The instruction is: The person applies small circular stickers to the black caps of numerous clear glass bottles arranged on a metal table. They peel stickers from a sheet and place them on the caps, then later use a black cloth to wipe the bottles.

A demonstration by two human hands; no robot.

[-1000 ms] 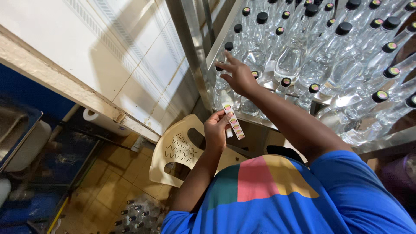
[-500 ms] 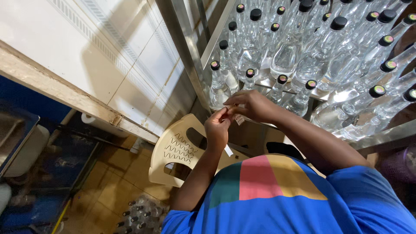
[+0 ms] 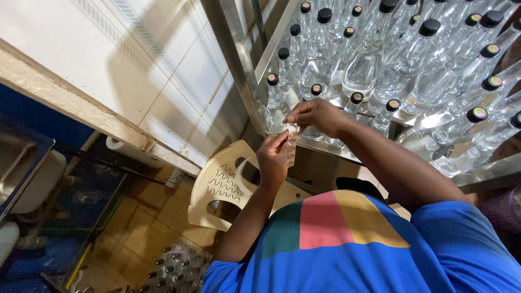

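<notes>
Hands meet in front of the shelf edge [image 3: 325,147]: the left hand [image 3: 273,158] holds a narrow strip [image 3: 291,153] of small labels, its fingers closed round the lower part so the strip stands upright against the palm. The right hand [image 3: 316,115] comes in from above, thumb and fingertips pinched together on the strip's top end, so the strip sits between both grips, just below the nearest clear bottles [image 3: 380,65] and not touching them. A beige chair [image 3: 225,184] stands under the hands, beside the tiled wall [image 3: 135,59]. Half a second ago the hands were already together at the strip; a second ago the right hand was up on a bottle cap while the left alone held the strip lower down, so the right has come down off the bottles to join it.
</notes>
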